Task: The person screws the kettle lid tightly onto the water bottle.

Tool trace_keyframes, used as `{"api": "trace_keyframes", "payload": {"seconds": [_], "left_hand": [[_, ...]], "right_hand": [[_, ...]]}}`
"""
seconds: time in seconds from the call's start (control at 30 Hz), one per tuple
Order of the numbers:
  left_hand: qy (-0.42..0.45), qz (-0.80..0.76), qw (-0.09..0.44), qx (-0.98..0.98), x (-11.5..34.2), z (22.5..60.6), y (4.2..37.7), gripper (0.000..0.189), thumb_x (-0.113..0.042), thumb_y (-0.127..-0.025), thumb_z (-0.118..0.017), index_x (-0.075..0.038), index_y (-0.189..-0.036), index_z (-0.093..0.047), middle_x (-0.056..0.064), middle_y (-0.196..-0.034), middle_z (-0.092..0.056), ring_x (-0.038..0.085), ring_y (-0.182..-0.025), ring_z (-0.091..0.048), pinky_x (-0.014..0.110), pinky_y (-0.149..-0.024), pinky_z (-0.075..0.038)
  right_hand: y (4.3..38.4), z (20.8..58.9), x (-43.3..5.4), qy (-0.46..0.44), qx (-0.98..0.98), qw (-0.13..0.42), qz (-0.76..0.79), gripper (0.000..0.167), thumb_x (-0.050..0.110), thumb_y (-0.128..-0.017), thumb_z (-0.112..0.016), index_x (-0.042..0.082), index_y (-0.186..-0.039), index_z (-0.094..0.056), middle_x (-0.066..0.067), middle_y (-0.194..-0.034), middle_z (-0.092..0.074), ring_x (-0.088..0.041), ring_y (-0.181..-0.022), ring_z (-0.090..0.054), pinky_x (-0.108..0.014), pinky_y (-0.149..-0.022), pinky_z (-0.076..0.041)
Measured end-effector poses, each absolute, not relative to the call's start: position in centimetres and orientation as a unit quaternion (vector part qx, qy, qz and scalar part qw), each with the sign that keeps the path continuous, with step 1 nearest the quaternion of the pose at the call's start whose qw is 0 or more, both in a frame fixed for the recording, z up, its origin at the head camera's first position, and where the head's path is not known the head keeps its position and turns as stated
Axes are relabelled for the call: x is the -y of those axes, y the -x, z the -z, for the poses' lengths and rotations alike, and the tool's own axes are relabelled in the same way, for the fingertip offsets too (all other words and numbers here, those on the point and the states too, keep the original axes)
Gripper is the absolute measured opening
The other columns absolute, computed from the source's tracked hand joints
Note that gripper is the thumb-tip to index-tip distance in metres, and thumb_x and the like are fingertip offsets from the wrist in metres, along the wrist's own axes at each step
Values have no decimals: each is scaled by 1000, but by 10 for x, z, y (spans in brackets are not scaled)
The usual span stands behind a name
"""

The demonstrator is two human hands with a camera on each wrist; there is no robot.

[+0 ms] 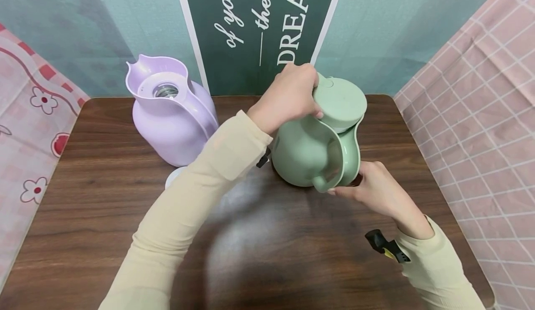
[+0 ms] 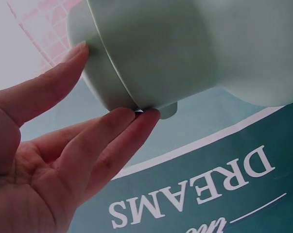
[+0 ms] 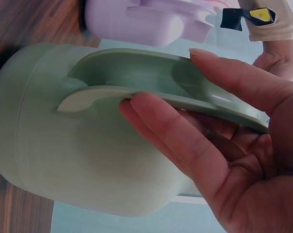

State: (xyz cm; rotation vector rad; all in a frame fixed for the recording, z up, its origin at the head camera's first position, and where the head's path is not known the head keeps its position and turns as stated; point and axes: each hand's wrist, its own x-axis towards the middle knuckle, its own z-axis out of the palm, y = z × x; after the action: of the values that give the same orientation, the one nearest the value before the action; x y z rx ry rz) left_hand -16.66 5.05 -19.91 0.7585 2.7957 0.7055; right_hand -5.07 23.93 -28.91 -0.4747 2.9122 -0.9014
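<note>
A green thermos jug (image 1: 301, 152) stands on the wooden table, its handle toward the near right. Its round lid (image 1: 340, 100) sits at the top of the neck, with a thin seam along its edge. My left hand (image 1: 290, 94) grips the lid's left side, the thumb against the lid and the fingertips at the seam. Lower down, my right hand (image 1: 376, 187) holds the handle (image 3: 170, 97), fingers on one side and thumb on the other. A purple thermos jug (image 1: 175, 115) stands to the left, its mouth uncovered.
Beside the purple jug lies a white round piece (image 1: 173, 176), partly hidden by my left sleeve. The brown wooden table (image 1: 104, 235) meets a teal backdrop with a lettered dark panel (image 1: 251, 31). Patterned pink cloths hang at both sides.
</note>
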Motion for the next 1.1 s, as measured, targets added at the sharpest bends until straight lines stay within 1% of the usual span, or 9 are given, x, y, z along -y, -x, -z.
{"api": "trace_keyframes", "payload": {"seconds": [0.13, 0.23, 0.37, 0.5, 0.6, 0.7, 0.8, 0.97, 1.1], "left_hand": [[-251, -224, 67, -939, -52, 198, 159, 26, -24, -74, -76, -9, -73, -55, 0, -75, -54, 18, -79, -53, 28, -67, -43], [-254, -221, 57, -940, -52, 197, 152, 24, -24, -74, -76, -9, -79, -58, 1, -78, -56, 18, -77, -55, 29, -67, -44], [-261, -232, 53, -935, -53, 195, 148, 20, -20, -74, -76, -8, -80, -61, 2, -74, -58, 17, -74, -55, 29, -64, -44], [-273, -220, 57, -935, -54, 198, 153, 21, -20, -74, -75, -8, -85, -62, 1, -78, -59, 17, -77, -55, 29, -67, -44], [-277, -212, 72, -935, -53, 199, 160, 23, -22, -74, -75, -9, -81, -58, 0, -80, -54, 17, -78, -52, 28, -67, -42], [-285, -214, 85, -931, -51, 200, 165, 29, -23, -74, -76, -10, -69, -50, 0, -77, -48, 16, -76, -47, 24, -64, -38], [-296, -215, 90, -926, -49, 200, 169, 34, -24, -74, -76, -11, -63, -46, -1, -74, -45, 16, -75, -45, 22, -62, -36], [-287, -218, 89, -928, -48, 201, 166, 32, -26, -74, -76, -11, -65, -49, -1, -72, -47, 16, -78, -45, 24, -63, -37], [-269, -216, 70, -936, -51, 200, 158, 27, -25, -73, -76, -10, -75, -55, 0, -74, -51, 17, -77, -50, 28, -66, -41]], "right_hand": [[50, 289, -239, 151, -944, 30, 291, 22, 22, -66, -82, 15, -82, -67, 9, -70, -62, -6, -59, -50, -25, -55, -42], [49, 290, -239, 151, -944, 29, 291, 22, 22, -66, -82, 15, -82, -67, 9, -69, -62, -5, -58, -50, -25, -55, -42], [48, 291, -239, 151, -943, 30, 296, 22, 22, -67, -81, 15, -82, -67, 10, -69, -62, -5, -58, -50, -24, -55, -42], [48, 292, -238, 154, -941, 26, 299, 23, 22, -66, -81, 15, -82, -67, 10, -69, -61, -5, -58, -50, -24, -54, -42], [47, 293, -238, 157, -941, 23, 298, 23, 21, -66, -82, 15, -83, -67, 9, -69, -61, -5, -57, -50, -24, -53, -42], [48, 292, -238, 155, -942, 27, 296, 23, 21, -66, -81, 14, -83, -66, 9, -69, -61, -5, -58, -50, -24, -53, -42], [47, 292, -238, 153, -943, 31, 295, 24, 21, -67, -81, 14, -84, -66, 8, -70, -61, -6, -58, -51, -24, -54, -42], [47, 292, -238, 152, -943, 29, 294, 24, 22, -67, -81, 14, -84, -66, 8, -70, -61, -6, -59, -51, -24, -55, -42], [48, 292, -238, 156, -943, 24, 293, 23, 21, -66, -81, 14, -83, -67, 9, -69, -61, -6, -59, -51, -24, -55, -42]]}}
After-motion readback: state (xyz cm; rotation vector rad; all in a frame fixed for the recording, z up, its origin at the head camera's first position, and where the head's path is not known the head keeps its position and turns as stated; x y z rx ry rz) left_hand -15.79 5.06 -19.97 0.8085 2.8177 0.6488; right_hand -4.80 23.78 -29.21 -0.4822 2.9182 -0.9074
